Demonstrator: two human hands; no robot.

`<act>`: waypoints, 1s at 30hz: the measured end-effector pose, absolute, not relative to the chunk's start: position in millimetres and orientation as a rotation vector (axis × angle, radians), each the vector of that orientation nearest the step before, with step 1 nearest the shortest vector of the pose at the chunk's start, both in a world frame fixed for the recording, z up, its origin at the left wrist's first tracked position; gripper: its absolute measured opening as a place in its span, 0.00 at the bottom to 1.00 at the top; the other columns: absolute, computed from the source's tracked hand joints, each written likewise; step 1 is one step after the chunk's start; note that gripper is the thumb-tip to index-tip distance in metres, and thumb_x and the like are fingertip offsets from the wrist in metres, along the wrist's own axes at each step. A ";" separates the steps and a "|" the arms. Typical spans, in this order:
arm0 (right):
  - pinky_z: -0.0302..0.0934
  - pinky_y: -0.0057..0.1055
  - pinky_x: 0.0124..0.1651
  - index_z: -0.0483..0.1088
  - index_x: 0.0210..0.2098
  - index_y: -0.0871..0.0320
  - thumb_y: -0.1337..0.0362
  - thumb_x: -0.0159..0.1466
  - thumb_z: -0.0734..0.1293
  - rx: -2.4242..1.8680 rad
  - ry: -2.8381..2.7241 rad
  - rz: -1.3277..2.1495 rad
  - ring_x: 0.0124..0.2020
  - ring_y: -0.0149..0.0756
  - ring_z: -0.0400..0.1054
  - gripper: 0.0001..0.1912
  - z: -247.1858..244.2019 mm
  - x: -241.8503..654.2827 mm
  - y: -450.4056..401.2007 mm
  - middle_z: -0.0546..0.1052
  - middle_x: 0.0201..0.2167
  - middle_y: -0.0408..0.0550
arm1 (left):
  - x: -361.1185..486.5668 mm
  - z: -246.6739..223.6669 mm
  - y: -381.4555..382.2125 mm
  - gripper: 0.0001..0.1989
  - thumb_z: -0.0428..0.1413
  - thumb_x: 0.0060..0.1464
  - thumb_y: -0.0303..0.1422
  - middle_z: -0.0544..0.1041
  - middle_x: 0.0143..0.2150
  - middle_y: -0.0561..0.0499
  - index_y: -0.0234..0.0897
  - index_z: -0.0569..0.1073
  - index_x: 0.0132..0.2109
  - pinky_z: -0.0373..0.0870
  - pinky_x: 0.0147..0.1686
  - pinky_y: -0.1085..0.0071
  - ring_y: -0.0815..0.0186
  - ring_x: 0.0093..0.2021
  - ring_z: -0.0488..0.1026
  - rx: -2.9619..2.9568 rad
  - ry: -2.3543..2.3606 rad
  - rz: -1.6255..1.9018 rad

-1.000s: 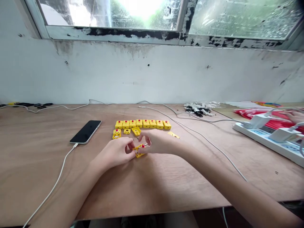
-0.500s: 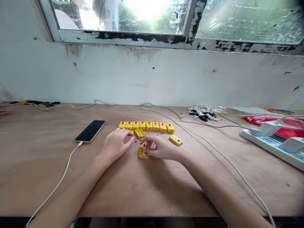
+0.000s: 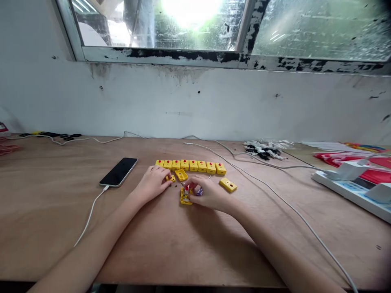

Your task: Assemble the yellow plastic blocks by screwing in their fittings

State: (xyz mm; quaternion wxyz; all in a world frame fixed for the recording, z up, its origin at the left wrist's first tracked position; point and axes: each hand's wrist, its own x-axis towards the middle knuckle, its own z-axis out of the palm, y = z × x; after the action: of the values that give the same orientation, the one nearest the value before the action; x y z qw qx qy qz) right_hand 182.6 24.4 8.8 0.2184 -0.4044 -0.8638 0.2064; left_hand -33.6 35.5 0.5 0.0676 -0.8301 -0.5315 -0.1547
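Your left hand (image 3: pixel 152 183) has come off the yellow plastic housing (image 3: pixel 185 197) and now rests on the plywood table (image 3: pixel 51 211), fingers loosely together, nothing visibly held, a small yellow piece (image 3: pixel 170 178) just off its fingertips at 2 o'clock. Your right hand (image 3: pixel 210 195) stays over the housing, fingertips at its 3 o'clock edge; whether they clamp it, you can't tell. Housing lies flat at 6 o'clock below the row of yellow blocks (image 3: pixel 189 165), long axis roughly 12-to-6, a red-topped pin (image 3: pixel 186 189) standing up in it.
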 end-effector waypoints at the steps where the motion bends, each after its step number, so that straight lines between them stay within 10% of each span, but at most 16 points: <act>1: 0.62 0.32 0.38 0.69 0.40 0.57 0.68 0.54 0.66 -1.116 -2.382 0.582 0.35 0.35 0.68 0.14 7.9 182.6 24.8 0.74 0.37 0.47 | -32.7 1.2 33.8 0.08 0.52 0.58 0.37 0.76 0.39 0.49 0.38 0.72 0.37 0.60 0.49 0.60 0.58 0.44 0.69 -2.543 -1.601 -0.490; 11: 0.64 0.32 0.40 0.68 0.40 0.57 0.69 0.55 0.65 -1.080 -2.182 0.592 0.41 0.35 0.69 0.12 15.1 191.9 29.8 0.74 0.40 0.48 | -18.2 13.9 10.0 0.12 0.54 0.56 0.38 0.76 0.47 0.51 0.42 0.72 0.46 0.66 0.45 0.67 0.61 0.46 0.71 -2.761 -1.656 -1.046; 30: 0.63 0.31 0.37 0.71 0.40 0.58 0.63 0.57 0.67 -1.112 -2.323 0.649 0.36 0.35 0.70 0.11 6.1 191.8 31.6 0.77 0.36 0.48 | -10.4 7.5 4.0 0.15 0.55 0.53 0.40 0.77 0.45 0.49 0.41 0.75 0.47 0.68 0.43 0.67 0.60 0.44 0.72 -2.890 -1.729 -0.889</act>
State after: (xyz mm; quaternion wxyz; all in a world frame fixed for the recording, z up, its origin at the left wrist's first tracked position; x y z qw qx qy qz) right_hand 191.8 31.6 6.1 0.2407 -0.4063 -0.8490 0.2371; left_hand -10.4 4.0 7.5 -0.1700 -0.8177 -0.4891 -0.2516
